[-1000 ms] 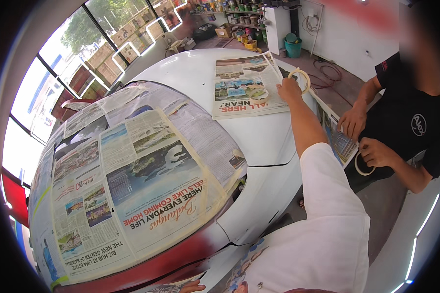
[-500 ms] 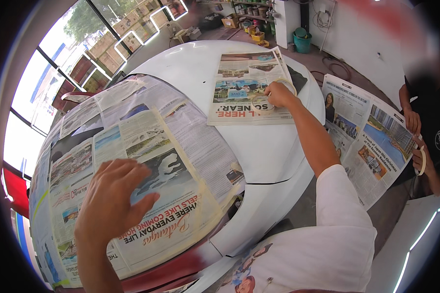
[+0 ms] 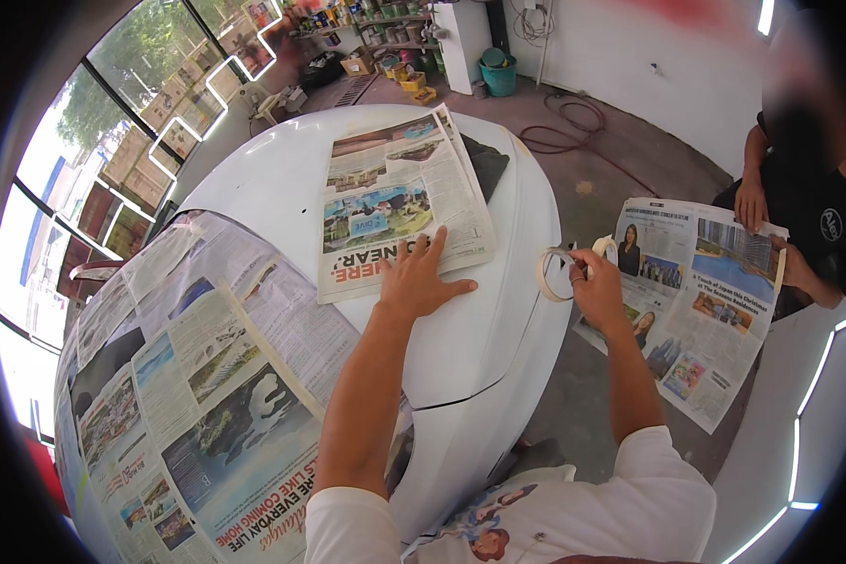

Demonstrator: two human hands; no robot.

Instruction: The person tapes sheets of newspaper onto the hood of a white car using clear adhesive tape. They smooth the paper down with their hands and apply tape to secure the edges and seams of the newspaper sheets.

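Note:
A folded stack of newspaper (image 3: pixel 385 164) lies on the white car bonnet (image 3: pixel 479 320). My left hand (image 3: pixel 423 277) rests on its near edge, fingers spread and the palm down. Over the bonnet's right edge, my right hand (image 3: pixel 594 287) grips a roll of masking tape (image 3: pixel 544 275). A second pale, ring-like curve (image 3: pixel 610 250) shows just behind its fingers; whether it belongs to another roll I cannot tell. On the left, taped newspaper sheets (image 3: pixel 244 414) cover the car's windscreen area.
At the right a person in a black shirt (image 3: pixel 822 226) holds up an open newspaper sheet (image 3: pixel 696 301) with a pale strip along its edge. A dark cloth-like piece (image 3: pixel 487 167) lies under the stack. Beyond are a coiled hose (image 3: pixel 573 127), a teal bucket (image 3: pixel 498 75) and shelves of cans.
My left hand has gone from above the covered windscreen to the newspaper stack. My right hand has left the stack and moved right with the tape. The view has shifted too.

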